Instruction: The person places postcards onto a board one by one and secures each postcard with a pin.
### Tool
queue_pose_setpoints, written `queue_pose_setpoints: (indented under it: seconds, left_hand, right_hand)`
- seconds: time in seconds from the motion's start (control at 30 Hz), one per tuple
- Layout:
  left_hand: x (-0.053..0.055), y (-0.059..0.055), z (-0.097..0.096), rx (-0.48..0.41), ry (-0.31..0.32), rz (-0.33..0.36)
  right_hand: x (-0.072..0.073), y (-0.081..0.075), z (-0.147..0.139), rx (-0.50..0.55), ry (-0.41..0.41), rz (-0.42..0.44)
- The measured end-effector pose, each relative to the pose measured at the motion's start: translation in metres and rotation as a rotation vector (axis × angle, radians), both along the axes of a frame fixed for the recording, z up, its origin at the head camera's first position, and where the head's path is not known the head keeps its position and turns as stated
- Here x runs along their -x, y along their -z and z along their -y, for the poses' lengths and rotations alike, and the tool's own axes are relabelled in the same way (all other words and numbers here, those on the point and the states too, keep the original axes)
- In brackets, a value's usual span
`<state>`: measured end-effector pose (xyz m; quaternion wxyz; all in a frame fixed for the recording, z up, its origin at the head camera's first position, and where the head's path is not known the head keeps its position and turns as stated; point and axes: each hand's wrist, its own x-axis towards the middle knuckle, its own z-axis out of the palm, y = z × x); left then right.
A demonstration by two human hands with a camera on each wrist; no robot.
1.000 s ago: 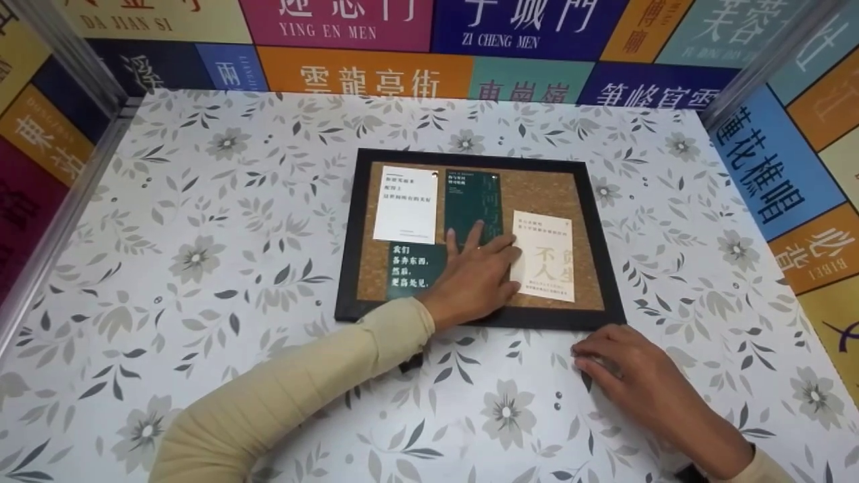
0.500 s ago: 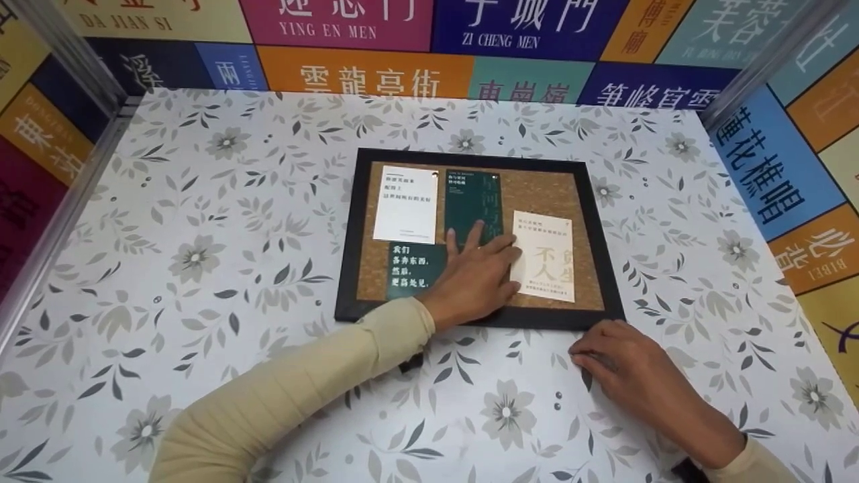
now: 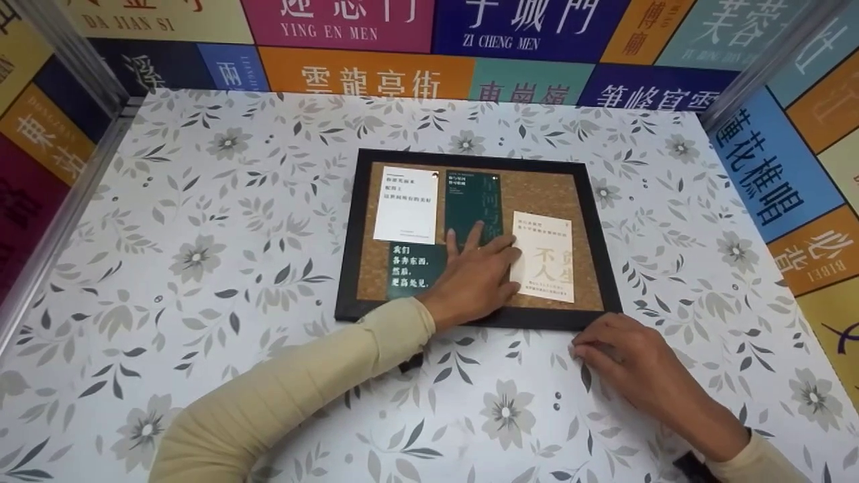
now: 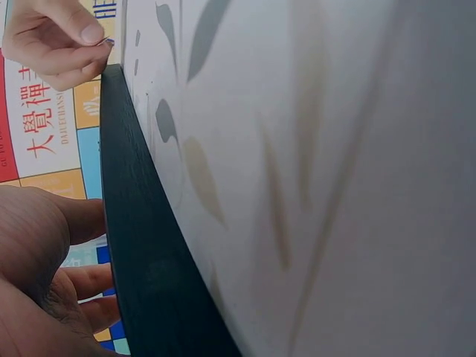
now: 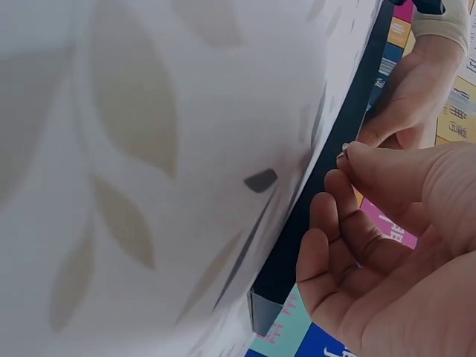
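A black-framed cork board [image 3: 540, 191] lies flat on the table. My left hand [image 3: 473, 278] rests on it with fingers spread, over the lower end of a dark green card [image 3: 472, 201] and touching the left edge of a cream card [image 3: 542, 268]. A white card [image 3: 405, 204] is at upper left. Below it, another green card [image 3: 411, 268] is partly hidden by my left hand and sleeve. By the frame's near right corner, my right hand [image 3: 631, 362] pinches a tiny pushpin [image 5: 343, 152] between thumb and index finger; its thin point shows faintly in the left wrist view.
The table [image 3: 282, 154] has a white covering with grey flowers and leaves. Colourful panels [image 3: 362, 74] with large lettering stand along the back and both sides, joined by metal posts [image 3: 758, 60].
My right hand has shifted slightly toward the board's frame, and its thumb and fingertips have turned a little. My left hand and the cards have stayed put.
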<state>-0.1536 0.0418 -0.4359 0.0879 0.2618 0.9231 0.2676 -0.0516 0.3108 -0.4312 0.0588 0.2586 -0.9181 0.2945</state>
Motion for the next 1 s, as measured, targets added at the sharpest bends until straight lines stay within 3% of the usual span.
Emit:
queue_pose_setpoints:
  seconds: [0.4, 1.0]
  left_hand:
    - [0.001, 0.002, 0.0, 0.008, -0.001, -0.011]
    - [-0.001, 0.0, -0.001, 0.038, -0.008, -0.028]
  right_hand:
    - [0.017, -0.01, -0.004, 0.077, 0.063, 0.038]
    - [0.057, -0.014, -0.003, 0.148, 0.185, 0.095]
